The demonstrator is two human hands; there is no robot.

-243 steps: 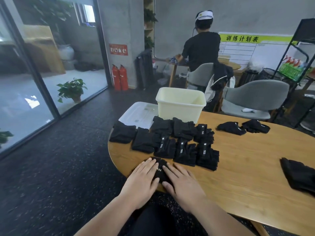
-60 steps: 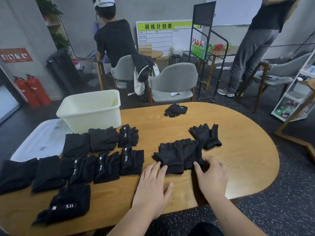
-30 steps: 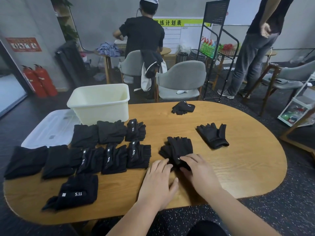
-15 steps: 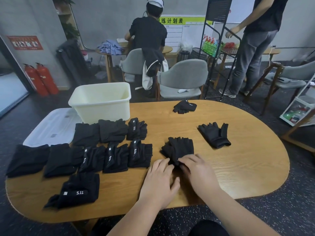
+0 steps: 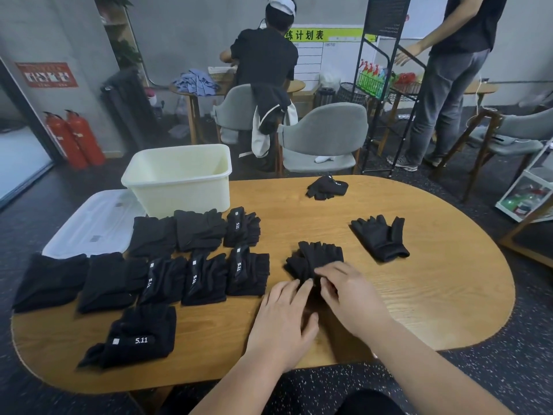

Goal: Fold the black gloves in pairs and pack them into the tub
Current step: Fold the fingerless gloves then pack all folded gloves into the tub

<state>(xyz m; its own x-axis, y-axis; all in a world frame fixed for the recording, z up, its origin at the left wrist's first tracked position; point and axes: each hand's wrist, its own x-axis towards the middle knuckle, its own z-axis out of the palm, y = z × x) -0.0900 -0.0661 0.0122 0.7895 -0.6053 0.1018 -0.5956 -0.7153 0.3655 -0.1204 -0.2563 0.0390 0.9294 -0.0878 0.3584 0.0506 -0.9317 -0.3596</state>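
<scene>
- Two hands meet at the near end of a black glove pair (image 5: pixel 317 259) on a wooden table (image 5: pixel 434 310). What has changed?
- Two seconds ago these gloves lay flat, side by side, ahead of the hands. Now one lies on top of the other in a single narrower stack, its fingers pointing away from the hands.
- How are the hands set?
- The left hand (image 5: pixel 281 319) lies flat with straight fingers, the tips touching the cuff end. The right hand (image 5: pixel 350 295) is curled and pinches the cuff edge, just beside the left fingertips.
- What does that mean for the job?
- The pairing looks done, and the fold at the cuff seems to be starting.
- And the rest?
- Folded bundles (image 5: pixel 206 277) lie in rows left of the left hand. The cream tub (image 5: pixel 179 187) stands beyond them, forward and left, and no gloves show in the part of it that can be seen. Packing appears not yet begun. A loose glove (image 5: pixel 380 238), perhaps a pair, waits forward and right of the right hand. A crumpled pair (image 5: pixel 327 188) lies farther ahead.
</scene>
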